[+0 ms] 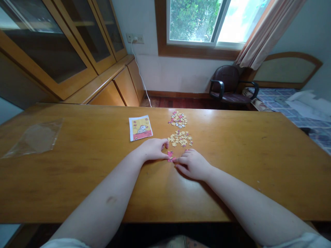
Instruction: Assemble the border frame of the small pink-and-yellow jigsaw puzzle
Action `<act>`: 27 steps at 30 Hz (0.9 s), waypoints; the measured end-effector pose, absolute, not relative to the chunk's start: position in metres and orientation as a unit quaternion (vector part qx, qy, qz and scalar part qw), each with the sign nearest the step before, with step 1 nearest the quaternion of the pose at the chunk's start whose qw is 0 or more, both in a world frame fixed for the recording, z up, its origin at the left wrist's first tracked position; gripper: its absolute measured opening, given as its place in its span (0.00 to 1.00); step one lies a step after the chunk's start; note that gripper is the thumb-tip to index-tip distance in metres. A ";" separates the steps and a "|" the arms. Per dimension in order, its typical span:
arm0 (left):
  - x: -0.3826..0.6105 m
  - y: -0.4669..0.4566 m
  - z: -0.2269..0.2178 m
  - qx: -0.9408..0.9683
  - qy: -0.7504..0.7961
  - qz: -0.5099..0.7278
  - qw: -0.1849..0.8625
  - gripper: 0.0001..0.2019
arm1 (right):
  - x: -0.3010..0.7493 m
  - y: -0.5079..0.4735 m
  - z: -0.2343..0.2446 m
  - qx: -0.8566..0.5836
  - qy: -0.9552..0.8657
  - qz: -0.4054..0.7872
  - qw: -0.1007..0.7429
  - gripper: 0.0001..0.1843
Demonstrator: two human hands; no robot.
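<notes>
Two or more pink jigsaw puzzle pieces (170,156) lie together on the wooden table, between my hands. My left hand (154,149) is on their left, its thumb tip against the pink pieces and its curled fingers apart from the thumb. From the right, my right hand (192,163) rests low on the table, with bent fingers and its index fingertip pressing at the pieces' right edge. Its fingers partly cover another pink bit. Just beyond both hands is a loose group of yellow puzzle pieces (180,137). Farther back sits a denser pile of mixed puzzle pieces (178,119).
A picture card (141,128) with a white cartoon animal lies left of the pieces. At the far left is a clear plastic bag (36,136). The wooden table (90,172) runs wide to both sides. Past its back edge stands an office chair (229,84).
</notes>
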State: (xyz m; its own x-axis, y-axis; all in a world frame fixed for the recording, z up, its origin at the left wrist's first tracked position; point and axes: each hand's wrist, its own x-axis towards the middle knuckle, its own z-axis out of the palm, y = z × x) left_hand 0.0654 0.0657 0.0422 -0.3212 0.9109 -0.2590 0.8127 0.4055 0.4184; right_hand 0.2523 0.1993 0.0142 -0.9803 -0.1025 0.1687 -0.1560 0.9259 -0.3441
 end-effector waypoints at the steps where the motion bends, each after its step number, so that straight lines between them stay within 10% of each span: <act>1: 0.065 0.066 0.042 0.535 0.806 0.104 0.230 0.23 | 0.252 0.200 0.014 0.065 -0.979 0.182 0.072 0.12; 19: 0.066 0.065 0.045 0.527 0.807 0.099 0.249 0.22 | 0.260 0.237 0.031 -0.086 -0.981 0.148 0.090 0.15; 27: 0.066 0.065 0.046 0.523 0.810 0.096 0.248 0.22 | 0.275 0.258 0.056 -0.182 -0.975 0.107 -0.070 0.10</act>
State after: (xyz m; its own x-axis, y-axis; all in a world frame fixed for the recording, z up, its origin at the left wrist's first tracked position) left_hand 0.0664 0.0650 0.0458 -0.3303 0.8946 -0.3010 0.7992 0.4347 0.4151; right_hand 0.2745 0.2578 0.0563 -0.9241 0.3400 -0.1746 0.3698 0.9109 -0.1830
